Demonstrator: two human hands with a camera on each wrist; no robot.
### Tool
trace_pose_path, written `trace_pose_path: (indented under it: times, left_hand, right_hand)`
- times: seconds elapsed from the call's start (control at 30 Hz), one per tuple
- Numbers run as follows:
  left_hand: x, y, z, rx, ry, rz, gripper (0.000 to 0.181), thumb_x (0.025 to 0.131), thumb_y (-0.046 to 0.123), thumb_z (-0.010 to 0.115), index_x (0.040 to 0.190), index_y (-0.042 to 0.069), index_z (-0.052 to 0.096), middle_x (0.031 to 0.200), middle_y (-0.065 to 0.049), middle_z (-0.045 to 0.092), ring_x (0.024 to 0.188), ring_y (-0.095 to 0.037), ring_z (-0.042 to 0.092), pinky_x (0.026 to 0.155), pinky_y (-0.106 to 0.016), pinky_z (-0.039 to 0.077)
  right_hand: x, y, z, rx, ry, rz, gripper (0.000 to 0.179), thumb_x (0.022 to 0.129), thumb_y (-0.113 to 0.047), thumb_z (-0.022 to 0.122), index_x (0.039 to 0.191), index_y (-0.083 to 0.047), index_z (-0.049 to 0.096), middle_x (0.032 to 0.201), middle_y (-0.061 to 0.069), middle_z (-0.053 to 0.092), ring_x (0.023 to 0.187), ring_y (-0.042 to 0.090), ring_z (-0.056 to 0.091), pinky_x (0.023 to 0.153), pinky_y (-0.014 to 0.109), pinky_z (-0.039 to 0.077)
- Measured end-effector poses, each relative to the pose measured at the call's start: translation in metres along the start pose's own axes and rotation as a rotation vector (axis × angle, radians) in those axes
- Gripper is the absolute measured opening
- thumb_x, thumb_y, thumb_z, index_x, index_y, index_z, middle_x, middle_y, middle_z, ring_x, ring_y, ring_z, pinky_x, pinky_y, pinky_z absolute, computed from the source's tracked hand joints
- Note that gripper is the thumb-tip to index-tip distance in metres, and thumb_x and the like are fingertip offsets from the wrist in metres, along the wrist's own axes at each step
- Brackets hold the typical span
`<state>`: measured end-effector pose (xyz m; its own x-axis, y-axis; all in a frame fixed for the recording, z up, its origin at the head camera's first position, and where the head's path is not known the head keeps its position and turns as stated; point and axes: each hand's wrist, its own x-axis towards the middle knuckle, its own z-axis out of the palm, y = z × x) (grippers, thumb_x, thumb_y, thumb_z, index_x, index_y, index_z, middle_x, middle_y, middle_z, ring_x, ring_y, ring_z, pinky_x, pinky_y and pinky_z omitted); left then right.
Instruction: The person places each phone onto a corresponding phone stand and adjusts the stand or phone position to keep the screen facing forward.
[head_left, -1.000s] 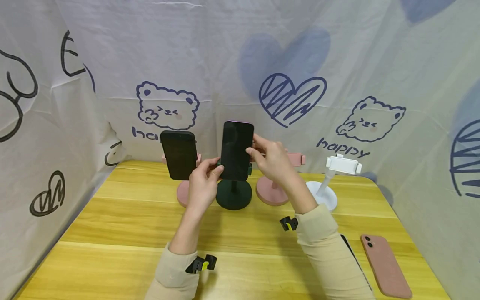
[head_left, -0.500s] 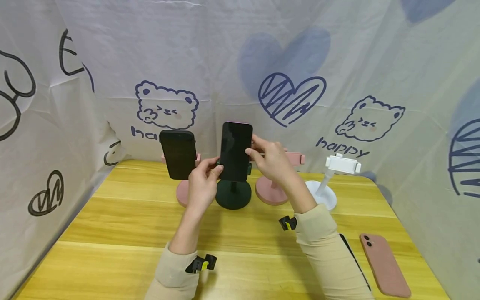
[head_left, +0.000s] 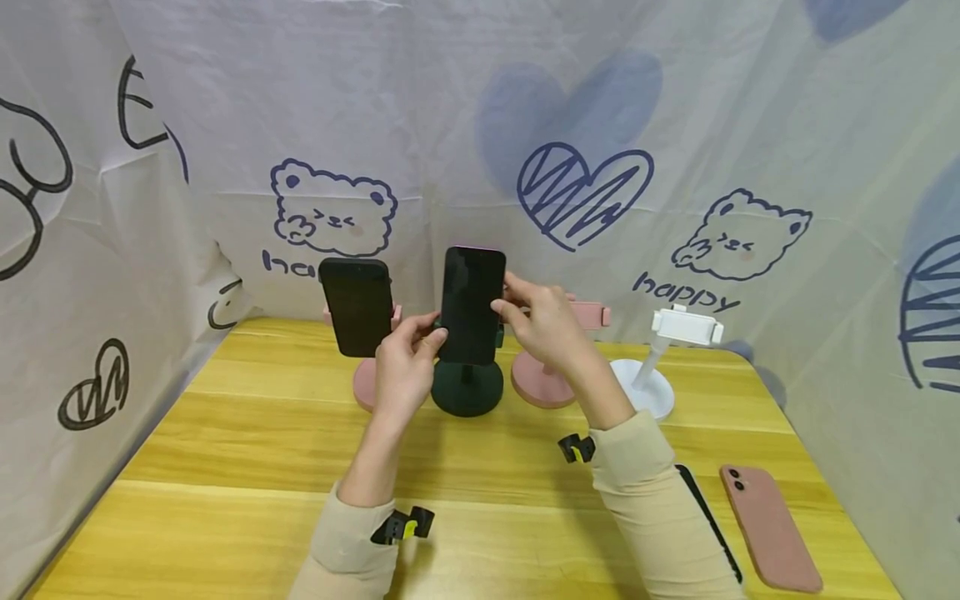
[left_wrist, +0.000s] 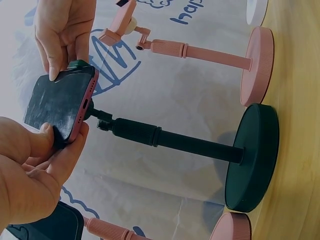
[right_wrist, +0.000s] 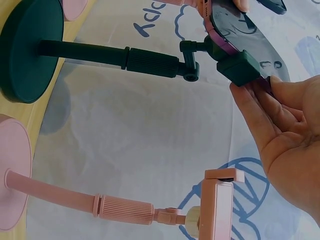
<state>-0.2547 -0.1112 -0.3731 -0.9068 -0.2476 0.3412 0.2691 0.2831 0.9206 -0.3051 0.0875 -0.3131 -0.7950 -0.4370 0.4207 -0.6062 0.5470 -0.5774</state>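
A dark-screened, pink-edged smartphone (head_left: 471, 304) stands upright at the clamp (right_wrist: 239, 68) of a dark green phone stand (left_wrist: 180, 140), near the far edge of a wooden desk (head_left: 262, 442). The left hand (head_left: 405, 367) pinches its lower left side, thumb on the glass; the right hand (head_left: 553, 329) pinches its right side a little higher, fingertips right at the clamp's jaw. Whether the left jaw has caught the phone cannot be told, as the hand hides it. If either jaw overlaps only the rim, the phone could slip out once the fingers let go. A closing jaw might nip a fingertip. Uneven pushing could swivel the thin joint (right_wrist: 191, 67) or tip the round base (head_left: 468, 398). The black phone (head_left: 356, 308) in the left pink stand (head_left: 364, 385) is near the left hand, so a careless sideways withdrawal might knock it.
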Motion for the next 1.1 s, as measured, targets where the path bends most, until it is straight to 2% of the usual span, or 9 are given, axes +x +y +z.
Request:
trace_pose_path:
  times: [0.2,0.33,0.37,0.47,0.53,0.6,0.83,0.93,1.1]
  left_hand:
    - [0.0006,-0.0007,0.0006,0.005,0.003,0.0,0.03,0.1,0.008,0.069,0.129,0.0,0.071,0.118,-0.019,0.074,0.108,-0.03,0.073,0.092,-0.041,0.061]
    - [0.0003,0.0,0.0014,0.003,0.016,0.01,0.03,0.099,0.007,0.069,0.128,0.0,0.072,0.119,-0.019,0.074,0.109,-0.03,0.073,0.093,-0.041,0.06]
    - [0.0002,0.0001,0.0014,0.005,0.02,0.013,0.03,0.099,0.007,0.07,0.128,0.0,0.072,0.119,-0.019,0.074,0.109,-0.03,0.073,0.093,-0.041,0.06]
    - [-0.0001,-0.0003,0.0018,0.011,0.025,0.021,0.029,0.099,0.007,0.07,0.127,0.0,0.072,0.118,-0.019,0.074,0.108,-0.029,0.074,0.091,-0.041,0.061]
    - [0.0001,-0.0009,0.002,0.02,0.03,0.033,0.029,0.099,0.008,0.07,0.127,0.0,0.072,0.118,-0.018,0.075,0.107,-0.029,0.074,0.09,-0.041,0.061]
    - [0.0004,-0.0013,0.0021,0.028,0.036,0.048,0.029,0.099,0.009,0.07,0.126,0.0,0.072,0.117,-0.018,0.075,0.105,-0.029,0.074,0.09,-0.041,0.062]
    - [-0.0003,-0.0011,0.0017,0.041,0.05,0.053,0.029,0.099,0.01,0.07,0.126,0.001,0.073,0.117,-0.017,0.076,0.103,-0.029,0.075,0.09,-0.043,0.062]
    - [-0.0009,-0.0018,0.0017,0.049,0.054,0.053,0.029,0.099,0.011,0.071,0.126,0.001,0.073,0.115,-0.017,0.076,0.102,-0.029,0.075,0.089,-0.043,0.062]
    - [-0.001,-0.0016,0.0018,0.063,0.063,0.075,0.03,0.098,0.012,0.072,0.125,0.0,0.073,0.114,-0.017,0.076,0.1,-0.029,0.076,0.087,-0.044,0.062]
  right_hand:
    - [-0.0007,0.0003,0.0,-0.01,-0.016,0.009,0.053,0.103,-0.013,0.066,0.15,0.007,0.048,0.113,0.019,0.076,0.099,0.031,0.075,0.117,0.065,0.024]
    - [-0.0009,-0.0006,-0.0008,-0.017,-0.033,0.006,0.054,0.103,-0.013,0.066,0.15,0.006,0.048,0.117,0.019,0.075,0.105,0.032,0.074,0.121,0.068,0.018]
    - [-0.0008,-0.0007,-0.0009,-0.02,-0.033,0.003,0.054,0.103,-0.013,0.067,0.15,0.006,0.048,0.118,0.019,0.075,0.105,0.032,0.074,0.12,0.068,0.02]
    - [-0.0009,-0.0007,-0.0011,-0.02,-0.032,-0.008,0.053,0.103,-0.012,0.066,0.15,0.005,0.049,0.12,0.02,0.074,0.107,0.033,0.074,0.116,0.06,0.038]
    - [-0.0011,-0.001,-0.001,-0.02,-0.029,-0.011,0.052,0.103,-0.011,0.066,0.15,0.005,0.049,0.12,0.021,0.074,0.107,0.033,0.074,0.105,0.053,0.053]
    - [-0.0014,-0.0012,-0.0007,-0.018,-0.028,-0.011,0.052,0.103,-0.011,0.066,0.151,0.003,0.05,0.121,0.021,0.073,0.107,0.033,0.074,0.094,0.049,0.06]
    - [-0.0016,-0.003,0.0015,-0.023,-0.027,-0.021,0.047,0.103,-0.011,0.066,0.149,-0.005,0.056,0.12,0.016,0.074,0.107,0.031,0.073,0.093,0.045,0.06]
    - [-0.0044,-0.0015,0.0032,-0.052,-0.022,-0.027,0.047,0.103,-0.011,0.067,0.147,0.0,0.057,0.118,0.017,0.072,0.106,0.03,0.072,0.092,0.043,0.061]
    - [-0.0083,0.0036,0.0078,-0.087,0.004,-0.061,0.045,0.102,-0.009,0.067,0.141,0.01,0.057,0.111,0.02,0.066,0.094,0.029,0.065,0.086,0.04,0.062]
